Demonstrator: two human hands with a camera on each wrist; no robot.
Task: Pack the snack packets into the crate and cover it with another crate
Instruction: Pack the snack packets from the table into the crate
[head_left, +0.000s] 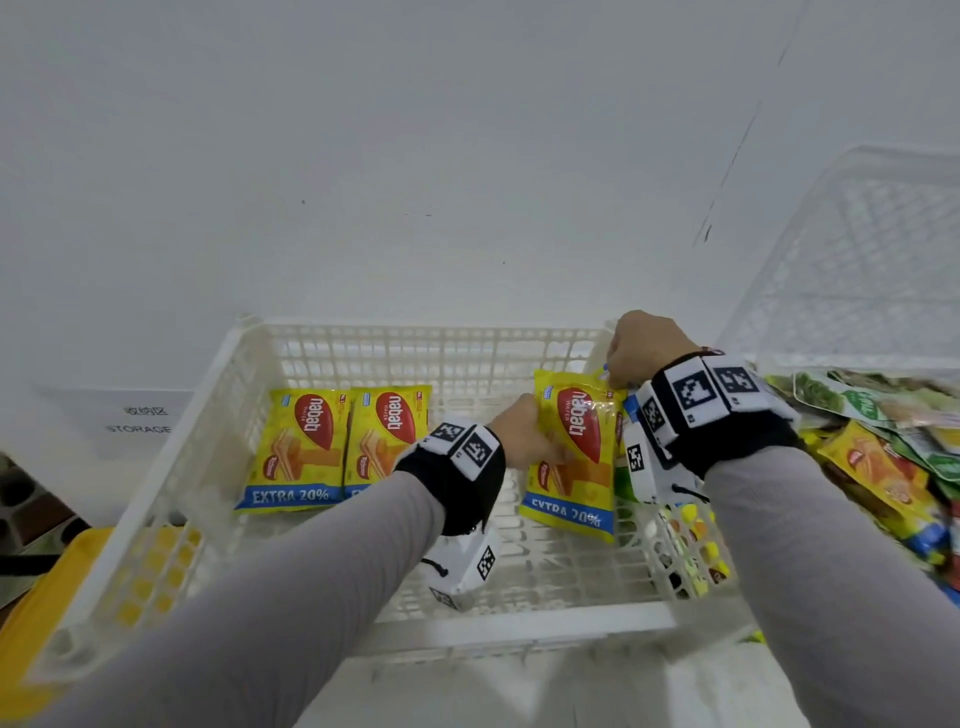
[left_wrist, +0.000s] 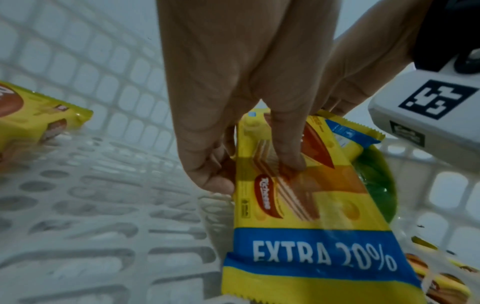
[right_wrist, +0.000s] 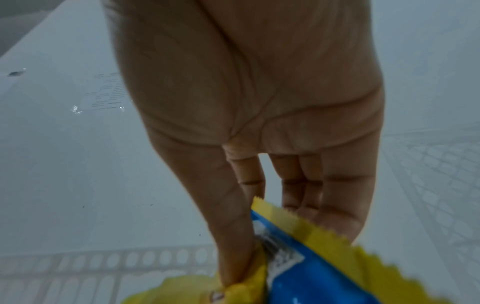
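Observation:
A white lattice crate (head_left: 171, 483) stands in front of me with two yellow Nabati wafer packets (head_left: 332, 447) lying flat at its far left. A third yellow packet (head_left: 571, 457) is held over the crate's right half, with another yellow packet and a green one (left_wrist: 376, 179) behind it. My left hand (head_left: 524, 431) grips this packet's left edge, thumb under and fingers (left_wrist: 285, 148) on its face. My right hand (head_left: 644, 348) pinches the top corner of a yellow packet (right_wrist: 298, 246) between thumb and fingers. A second white crate (head_left: 852, 260) stands at the right.
A heap of mixed snack packets (head_left: 893, 447) lies on the table to the right of the crate. A yellow tray (head_left: 47, 597) sits at the near left beside a paper marked STORAGE (head_left: 140, 421). White table surface (head_left: 415, 182) stretches beyond the crate.

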